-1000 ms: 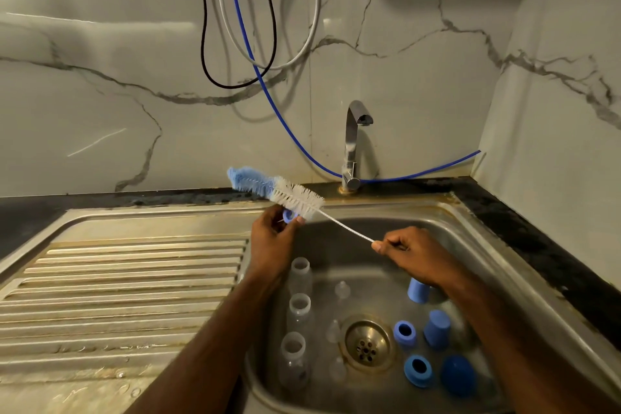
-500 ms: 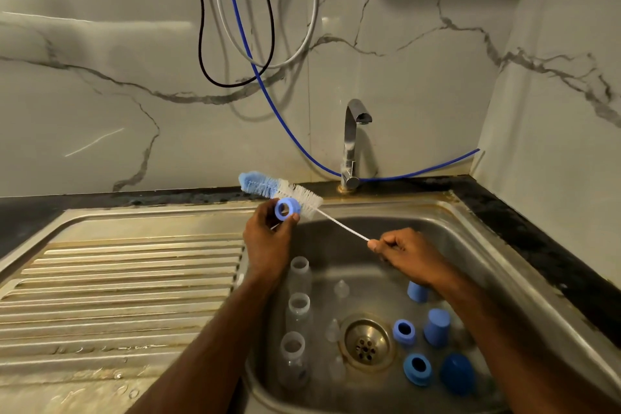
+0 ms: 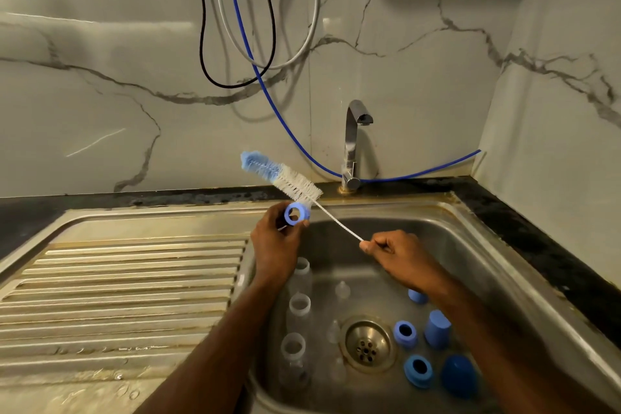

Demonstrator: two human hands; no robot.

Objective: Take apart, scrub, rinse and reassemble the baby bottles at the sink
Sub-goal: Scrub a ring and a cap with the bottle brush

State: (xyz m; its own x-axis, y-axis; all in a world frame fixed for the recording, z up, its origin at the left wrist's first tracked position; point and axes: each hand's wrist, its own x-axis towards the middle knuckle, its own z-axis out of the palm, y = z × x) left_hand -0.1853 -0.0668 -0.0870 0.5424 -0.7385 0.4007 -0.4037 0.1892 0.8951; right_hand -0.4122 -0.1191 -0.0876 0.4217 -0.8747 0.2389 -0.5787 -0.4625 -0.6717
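— One ring point(image 3: 295, 214) is pinched in the grip of the left hand point(image 3: 275, 245), and it has been turned since a moment ago: its round opening is now shown fully to the camera, where before only its edge was seen under the bristles.

— And the brush point(image 3: 280, 175)?

— It has been drawn back out. The wire handle is clamped in the grip of the right hand point(image 3: 400, 254), fingers curled together on its end. The bristle head lies just above and behind the ring, no longer through it. From this it is judged that the scrubbing of this ring is nearly finished, or that it is being checked.

— Which way is the brush pointed?

— Its long axis runs from lower right to upper left, with the blue tip directed to the wall.

— What is left of the task?

— Much, it seems. Three clear bottles point(image 3: 297, 309) lie open in the sink point(image 3: 504, 245) at the left, clear teats near the drain point(image 3: 367, 344), and blue rings and caps point(image 3: 437, 328) at the right. Nothing is reassembled yet.
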